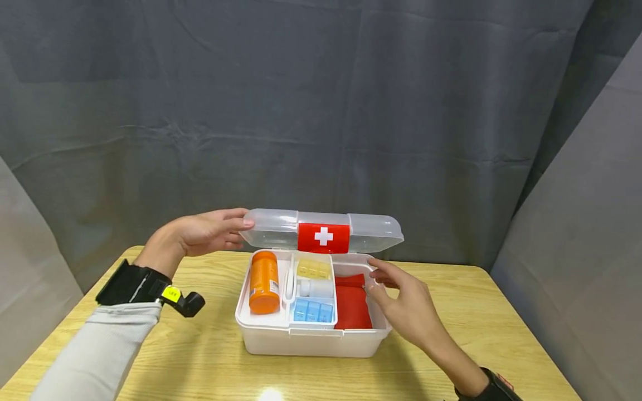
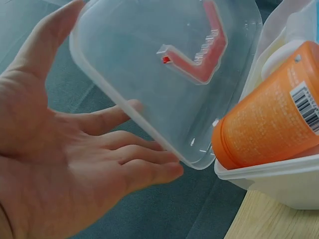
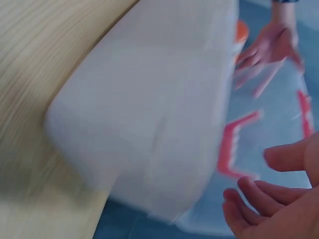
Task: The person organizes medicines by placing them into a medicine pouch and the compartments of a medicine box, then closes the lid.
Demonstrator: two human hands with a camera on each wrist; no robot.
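A white first-aid box (image 1: pixel 311 343) stands with its clear lid (image 1: pixel 273 229) raised at the back, a white cross on the lid's red label (image 1: pixel 323 236). My left hand (image 1: pixel 210 229) touches the lid's left end, fingers fairly straight and spread; some show behind the clear plastic in the left wrist view. At the box's right rim hovers my right hand (image 1: pixel 403 301), fingers loosely bent, holding nothing. Inside lie an orange bottle (image 1: pixel 264 281) on the left, a yellow pill case (image 1: pixel 314 269), a small white container (image 1: pixel 315 288), a blue pill case (image 1: pixel 313 310) and a red pouch (image 1: pixel 353 306).
The box sits mid-way across a light wooden table (image 1: pixel 210 340). A dark grey curtain (image 1: pixel 321 111) hangs behind it, and paler panels (image 1: pixel 577 223) flank both sides. A white tray handle (image 1: pixel 289 284) rises beside the orange bottle.
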